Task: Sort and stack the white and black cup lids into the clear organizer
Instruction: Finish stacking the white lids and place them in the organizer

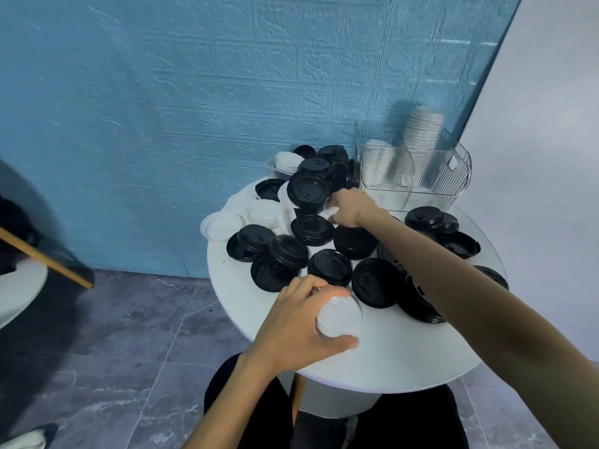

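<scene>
Several black lids [330,265] and white lids [262,212] lie scattered on a round white table [389,358]. My left hand [291,325] grips a small stack of white lids [338,316] near the table's front edge. My right hand [351,205] reaches into the pile at the far side and pinches a white lid [331,211] next to a tall black lid stack [308,189]. The clear organizer [450,176] stands at the back right, with white lid stacks [421,131] upright in its compartments.
A clear tub [272,166] with white lids sits at the back behind the pile. More black lids [434,222] lie right of my right arm. A blue brick-pattern wall is close behind the table. Grey tiled floor and a dark chair edge [48,257] lie to the left.
</scene>
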Available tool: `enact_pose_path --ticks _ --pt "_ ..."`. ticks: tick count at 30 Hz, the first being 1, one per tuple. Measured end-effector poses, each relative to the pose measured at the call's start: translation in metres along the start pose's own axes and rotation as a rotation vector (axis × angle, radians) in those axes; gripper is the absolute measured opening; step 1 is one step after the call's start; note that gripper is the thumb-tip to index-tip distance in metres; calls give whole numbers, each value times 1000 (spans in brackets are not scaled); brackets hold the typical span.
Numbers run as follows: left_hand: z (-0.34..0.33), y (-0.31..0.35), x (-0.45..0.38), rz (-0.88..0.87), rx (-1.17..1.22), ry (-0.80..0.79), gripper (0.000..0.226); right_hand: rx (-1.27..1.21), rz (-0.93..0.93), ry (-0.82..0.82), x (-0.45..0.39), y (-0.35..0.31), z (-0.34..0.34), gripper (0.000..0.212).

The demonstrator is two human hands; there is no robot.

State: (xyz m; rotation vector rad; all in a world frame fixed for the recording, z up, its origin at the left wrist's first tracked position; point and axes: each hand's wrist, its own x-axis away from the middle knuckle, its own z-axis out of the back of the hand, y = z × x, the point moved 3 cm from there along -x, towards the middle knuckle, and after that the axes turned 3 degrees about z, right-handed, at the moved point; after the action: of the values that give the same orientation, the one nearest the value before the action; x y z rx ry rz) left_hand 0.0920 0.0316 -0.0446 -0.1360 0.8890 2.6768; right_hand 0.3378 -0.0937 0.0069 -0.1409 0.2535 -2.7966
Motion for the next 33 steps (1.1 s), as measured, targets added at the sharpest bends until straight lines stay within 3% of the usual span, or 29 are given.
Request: enact_pose_path --ticks 5,8,11,13,16,20,22,24,26,30,33 --pt "1 0 0 5 -2 -4 68 76 55 201 19 2 10 30" --pt "0 -1 0 5 5 -4 69 46 63 349 49 1 31 36" --pt "0 -1 0 10 33 -10 70 -128 62 520 99 -2 54 31" --pt "0 -1 -1 16 49 -17 71 -402 50 588 142 -2 58 27" --pt "0 -2 -1 36 81 -13 78 -932 73 443 198 -4 42 34" --pt "1 -5 -2 87 145 11 99 -1305 35 116 225 0 2 34" --pt "0 -5 -2 104 151 1 111 -1263 28 6 228 -1 -16 30" --pt "0 -6 -1 89 137 1 112 -1166 33 4 226 -5 -28 28" --pt "1 -6 0 65 124 7 108 -1078 34 56 224 -11 -35 27" --pt "2 -5 1 50 141 3 101 -668 6 239 225 -18 -38 29" --pt "1 -6 1 44 149 8 96 -559 6 296 231 -23 -42 26"
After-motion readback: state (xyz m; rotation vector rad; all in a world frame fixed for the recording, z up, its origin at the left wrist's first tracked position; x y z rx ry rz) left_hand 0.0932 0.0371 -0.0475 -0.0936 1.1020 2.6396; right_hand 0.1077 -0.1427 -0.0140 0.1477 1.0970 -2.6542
